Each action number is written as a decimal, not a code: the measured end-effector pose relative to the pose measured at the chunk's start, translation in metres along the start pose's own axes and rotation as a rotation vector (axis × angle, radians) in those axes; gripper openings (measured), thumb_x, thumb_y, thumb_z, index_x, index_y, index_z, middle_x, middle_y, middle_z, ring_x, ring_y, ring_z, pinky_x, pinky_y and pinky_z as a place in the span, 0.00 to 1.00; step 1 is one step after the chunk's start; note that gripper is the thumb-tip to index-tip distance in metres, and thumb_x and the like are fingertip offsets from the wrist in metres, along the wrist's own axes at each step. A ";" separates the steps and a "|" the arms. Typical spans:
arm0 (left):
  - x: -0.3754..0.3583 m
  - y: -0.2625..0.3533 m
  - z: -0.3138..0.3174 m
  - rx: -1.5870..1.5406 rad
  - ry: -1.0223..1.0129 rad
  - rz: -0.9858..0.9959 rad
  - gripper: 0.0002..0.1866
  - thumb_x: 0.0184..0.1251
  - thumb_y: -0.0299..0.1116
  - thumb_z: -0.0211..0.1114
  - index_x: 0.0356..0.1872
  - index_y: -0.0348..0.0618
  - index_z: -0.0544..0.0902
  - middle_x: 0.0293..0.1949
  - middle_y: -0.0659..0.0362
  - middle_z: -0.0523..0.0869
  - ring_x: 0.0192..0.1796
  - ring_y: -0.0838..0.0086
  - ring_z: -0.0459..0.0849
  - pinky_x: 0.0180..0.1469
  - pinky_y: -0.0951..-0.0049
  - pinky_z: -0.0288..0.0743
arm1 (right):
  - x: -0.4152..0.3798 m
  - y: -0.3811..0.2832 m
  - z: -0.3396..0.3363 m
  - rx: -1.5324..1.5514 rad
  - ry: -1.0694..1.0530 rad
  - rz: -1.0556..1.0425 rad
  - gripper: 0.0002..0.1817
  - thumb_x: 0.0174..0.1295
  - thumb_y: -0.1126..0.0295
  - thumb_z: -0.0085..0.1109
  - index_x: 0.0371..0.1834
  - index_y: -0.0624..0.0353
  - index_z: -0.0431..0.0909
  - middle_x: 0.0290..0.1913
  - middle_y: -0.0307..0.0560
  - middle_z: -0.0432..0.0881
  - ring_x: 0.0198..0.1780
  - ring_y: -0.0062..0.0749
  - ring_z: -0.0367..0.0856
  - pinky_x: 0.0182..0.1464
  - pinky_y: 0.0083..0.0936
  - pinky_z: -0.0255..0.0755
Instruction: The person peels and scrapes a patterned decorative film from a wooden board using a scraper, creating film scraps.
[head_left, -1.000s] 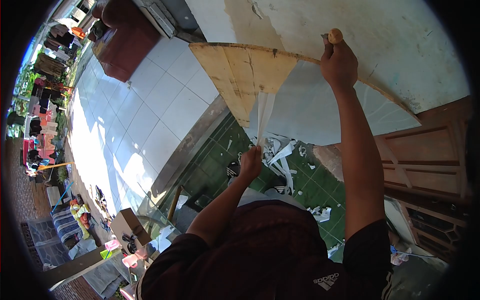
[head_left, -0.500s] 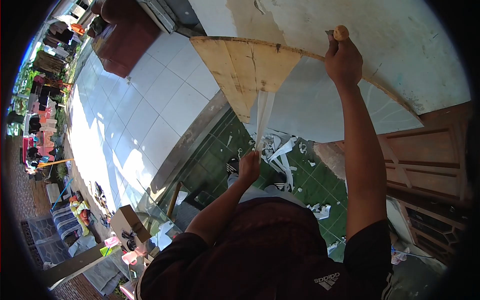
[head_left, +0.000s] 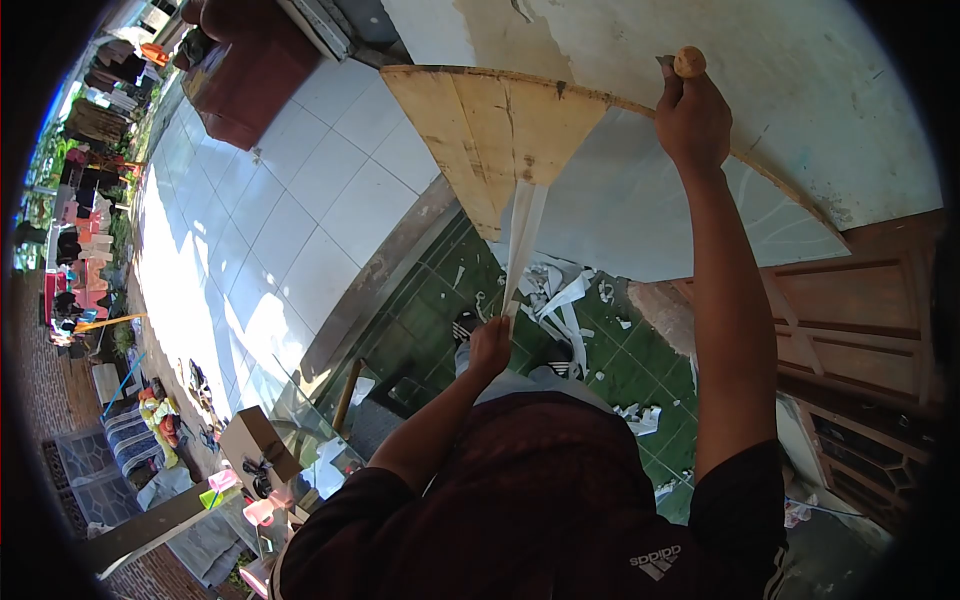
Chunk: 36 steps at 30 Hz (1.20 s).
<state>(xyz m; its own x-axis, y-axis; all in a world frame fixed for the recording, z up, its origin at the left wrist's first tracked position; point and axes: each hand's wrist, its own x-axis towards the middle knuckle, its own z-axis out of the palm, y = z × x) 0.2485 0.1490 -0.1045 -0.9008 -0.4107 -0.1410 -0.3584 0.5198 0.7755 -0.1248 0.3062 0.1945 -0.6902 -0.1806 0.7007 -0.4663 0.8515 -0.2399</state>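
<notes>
In front of me a wooden board (head_left: 470,140) leans on the wall, bare yellowish wood on its left and a pale grey-white covering (head_left: 610,200) over the rest. A loose strip of this covering (head_left: 520,240) hangs from the border between the two. My left hand (head_left: 490,347) is closed around the strip's lower end, below the board. At the board's top edge my right hand (head_left: 693,125) is wrapped around a tool with a round wooden handle (head_left: 690,62); the fist hides the rest of it.
Torn white scraps (head_left: 560,300) lie on the green tiled floor (head_left: 625,365) around my feet. A brown wooden door (head_left: 850,310) stands at the right. White floor tiles (head_left: 310,190) and a dark red sofa (head_left: 250,75) are at the left. A cardboard box (head_left: 258,445) sits at lower left.
My left hand has moved down and slightly left, drawing the strip with it. My right hand with the tool has shifted only a little to the right.
</notes>
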 end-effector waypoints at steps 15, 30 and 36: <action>-0.023 -0.025 -0.014 0.054 -0.062 0.039 0.17 0.82 0.37 0.54 0.32 0.37 0.78 0.31 0.37 0.83 0.38 0.35 0.82 0.43 0.39 0.71 | -0.002 -0.001 -0.004 -0.003 0.022 -0.034 0.10 0.77 0.63 0.56 0.43 0.56 0.83 0.40 0.45 0.88 0.44 0.48 0.87 0.47 0.44 0.82; -0.055 -0.052 -0.033 0.085 -0.148 -0.032 0.17 0.83 0.40 0.53 0.35 0.38 0.78 0.32 0.37 0.83 0.41 0.35 0.83 0.45 0.39 0.72 | -0.001 0.003 0.000 -0.022 0.029 -0.042 0.11 0.77 0.62 0.56 0.42 0.55 0.83 0.39 0.45 0.87 0.43 0.49 0.87 0.46 0.45 0.82; -0.121 -0.098 -0.039 0.224 -0.320 -0.201 0.20 0.82 0.42 0.48 0.40 0.38 0.82 0.34 0.37 0.85 0.45 0.37 0.85 0.51 0.39 0.76 | 0.000 0.012 0.008 -0.007 0.011 -0.011 0.13 0.78 0.59 0.55 0.43 0.55 0.83 0.40 0.47 0.88 0.44 0.51 0.88 0.48 0.47 0.82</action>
<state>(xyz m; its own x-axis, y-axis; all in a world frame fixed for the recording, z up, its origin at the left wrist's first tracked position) 0.4021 0.1187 -0.1393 -0.8256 -0.2861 -0.4863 -0.5470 0.6171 0.5657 -0.1348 0.3122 0.1865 -0.6789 -0.1845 0.7106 -0.4699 0.8529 -0.2275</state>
